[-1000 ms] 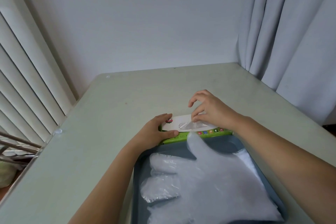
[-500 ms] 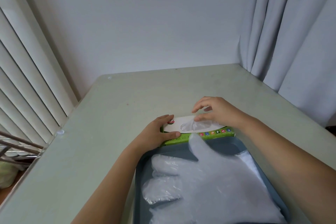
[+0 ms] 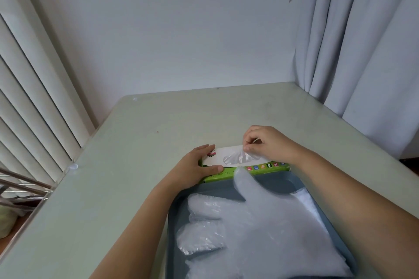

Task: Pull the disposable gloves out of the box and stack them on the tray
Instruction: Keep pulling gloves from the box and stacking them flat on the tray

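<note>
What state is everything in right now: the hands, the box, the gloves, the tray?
Box: flat on the table, slot on top open.
Glove: partly out of the slot.
Right hand: pinches that glove.
Left hand: grips the box's left end.
Stack of gloves: lying flat in the tray.
Tray: on the table, close beside the box.

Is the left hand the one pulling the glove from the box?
No, the left hand grips the box while the right hand pinches the glove at its opening.
</note>
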Demonstrator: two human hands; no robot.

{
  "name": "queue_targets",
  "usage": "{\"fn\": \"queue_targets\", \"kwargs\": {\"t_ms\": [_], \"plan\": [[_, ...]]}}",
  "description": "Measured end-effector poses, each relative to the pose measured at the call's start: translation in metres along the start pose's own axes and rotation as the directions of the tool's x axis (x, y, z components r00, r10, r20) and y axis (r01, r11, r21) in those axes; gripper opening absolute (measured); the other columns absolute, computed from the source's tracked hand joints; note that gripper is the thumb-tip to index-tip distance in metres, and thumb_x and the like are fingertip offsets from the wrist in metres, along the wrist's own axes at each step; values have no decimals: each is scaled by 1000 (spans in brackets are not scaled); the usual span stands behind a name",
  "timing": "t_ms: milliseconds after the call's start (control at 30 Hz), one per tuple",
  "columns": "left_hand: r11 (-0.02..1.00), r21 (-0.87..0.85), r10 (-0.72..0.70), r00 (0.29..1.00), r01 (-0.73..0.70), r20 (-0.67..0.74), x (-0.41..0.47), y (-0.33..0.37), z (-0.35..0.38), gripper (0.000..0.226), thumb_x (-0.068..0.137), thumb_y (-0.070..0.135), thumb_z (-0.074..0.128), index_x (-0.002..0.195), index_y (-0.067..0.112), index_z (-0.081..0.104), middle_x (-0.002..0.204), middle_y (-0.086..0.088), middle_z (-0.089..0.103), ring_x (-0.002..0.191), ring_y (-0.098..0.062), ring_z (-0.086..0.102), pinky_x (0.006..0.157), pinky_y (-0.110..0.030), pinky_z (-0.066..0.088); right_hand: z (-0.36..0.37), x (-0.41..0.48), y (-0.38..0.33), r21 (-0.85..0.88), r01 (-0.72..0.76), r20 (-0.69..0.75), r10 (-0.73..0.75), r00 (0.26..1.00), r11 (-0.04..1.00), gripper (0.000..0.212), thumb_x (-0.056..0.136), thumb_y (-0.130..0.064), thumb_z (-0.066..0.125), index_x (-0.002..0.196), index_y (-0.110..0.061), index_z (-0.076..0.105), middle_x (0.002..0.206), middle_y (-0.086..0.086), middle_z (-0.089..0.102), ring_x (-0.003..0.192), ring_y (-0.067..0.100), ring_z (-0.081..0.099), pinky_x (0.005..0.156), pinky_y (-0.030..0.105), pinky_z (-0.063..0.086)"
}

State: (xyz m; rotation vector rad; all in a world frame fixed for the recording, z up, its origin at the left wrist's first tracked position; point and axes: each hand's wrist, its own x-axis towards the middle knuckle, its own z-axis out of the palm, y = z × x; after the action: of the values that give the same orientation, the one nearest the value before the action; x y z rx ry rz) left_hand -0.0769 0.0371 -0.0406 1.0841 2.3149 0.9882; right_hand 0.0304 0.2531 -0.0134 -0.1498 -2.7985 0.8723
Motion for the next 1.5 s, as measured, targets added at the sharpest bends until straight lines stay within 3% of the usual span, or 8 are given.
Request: {"fn": "queue_targets", "kwargs": {"t_ms": [267, 433, 667, 800, 900, 1033, 1233, 1500], "plan": [[1000, 0, -4, 1000, 4, -2, 2, -1, 0, 70, 85, 39, 70, 146, 29, 39, 155, 10, 28, 139, -13, 31, 105, -20, 24, 20, 7, 3, -22, -8, -109, 6, 994, 1000, 15, 85, -11, 68, 75, -21, 61, 89, -5, 59, 78, 11, 56, 71, 16, 41], [1000, -4, -11, 1000, 11, 1, 1, -1, 0, 70, 85, 41, 69, 147, 31, 37, 157, 11, 25, 141, -16, 29, 115, -31, 24, 19, 5, 3, 49, -23, -155, 30, 988, 999, 12, 87, -11, 65, 77, -17, 64, 90, -5, 60, 81, 11, 57, 74, 16, 43], [1000, 0, -15, 1000, 15, 9, 2, -2, 0, 71, 85, 42, 68, 147, 31, 36, 157, 11, 25, 141, -16, 29, 113, -30, 25, 7, -14, -1, 61, 12, -54, -8, 998, 998, 24, 90, -14, 62, 74, -31, 58, 91, -11, 60, 84, 5, 58, 78, 17, 45], [1000, -19, -7, 1000, 7, 2, 2, -3, 0, 72, 84, 40, 70, 147, 29, 37, 157, 10, 26, 142, -13, 29, 113, -26, 22, 5, -18, -1, -106, 15, -22, -18, 1000, 994, 22, 97, -15, 50, 77, -23, 55, 87, -13, 53, 80, 5, 53, 74, 21, 38], [1000, -23, 0, 1000, 0, -1, 1, -3, 0, 72, 84, 38, 71, 147, 27, 38, 157, 9, 26, 142, -11, 28, 108, -20, 20, 5, -19, -3, -202, 18, -16, -22, 1000, 979, 22, 99, -24, 44, 81, -17, 54, 88, -10, 52, 81, 10, 53, 75, 27, 40], [1000, -22, -3, 1000, 3, -2, 2, -3, 0, 72, 85, 38, 70, 147, 27, 37, 157, 9, 25, 142, -11, 27, 108, -20, 20, 11, -14, -22, -128, 28, 21, -25, 999, 991, 26, 85, -46, 65, 101, -26, 61, 105, -14, 55, 95, 4, 53, 82, 23, 45], [1000, -13, 2, 1000, -2, 0, 1, -2, 3, 73, 85, 39, 70, 148, 26, 36, 157, 7, 26, 142, -11, 27, 107, -18, 20, 25, -1, -40, -215, 6, 26, 0, 1000, 977, 10, 88, -19, 62, 87, -15, 71, 91, -6, 60, 86, 13, 57, 79, 29, 47], [1000, -22, -3, 1000, 3, -3, 1, -3, 1, 72, 85, 39, 70, 147, 27, 37, 157, 7, 25, 142, -13, 28, 111, -24, 22, 28, 1, -33, 78, -130, -115, 138, 984, 988, 14, 87, -8, 64, 78, -16, 72, 82, -7, 68, 80, 7, 60, 67, 6, 40]]}}
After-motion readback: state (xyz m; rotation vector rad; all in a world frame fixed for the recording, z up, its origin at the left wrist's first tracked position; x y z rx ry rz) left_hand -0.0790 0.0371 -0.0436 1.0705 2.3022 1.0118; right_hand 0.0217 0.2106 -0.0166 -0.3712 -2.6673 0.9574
